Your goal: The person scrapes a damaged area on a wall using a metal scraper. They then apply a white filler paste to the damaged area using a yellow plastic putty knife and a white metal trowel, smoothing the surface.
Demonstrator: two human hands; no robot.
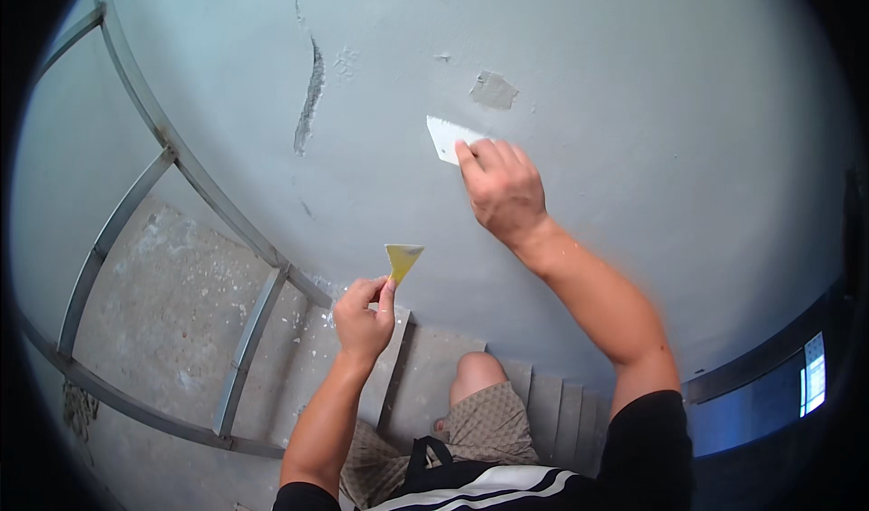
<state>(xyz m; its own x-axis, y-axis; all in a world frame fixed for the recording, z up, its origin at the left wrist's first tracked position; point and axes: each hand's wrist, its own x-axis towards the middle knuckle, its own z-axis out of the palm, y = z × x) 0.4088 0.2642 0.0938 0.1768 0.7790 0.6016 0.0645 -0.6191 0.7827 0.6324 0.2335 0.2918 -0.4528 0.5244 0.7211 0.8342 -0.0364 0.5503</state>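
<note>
The white scraper [446,137] sits flat against the grey wall [634,76], held under the fingertips of my right hand [503,188], which is closed on its lower edge. Its toothed edge points up and left, just below a patch of bare render [493,90] where the paint is gone. My left hand [363,316] pinches a small yellow scraper [402,260] between thumb and forefinger, corner up, clear of the wall.

To work this well, I judge that I need the white blade at a shallow angle, with even pressure from all fingertips so the teeth do not dig in. Short strokes toward the bare patch suit the surface.

Further left, a long crack [310,95] runs down the wall. Below me, concrete stairs [425,375] descend beside a metal railing [172,153]; flakes lie on the landing [172,276]. I keep my footing steady, since my knee [477,371] is above the steps.
</note>
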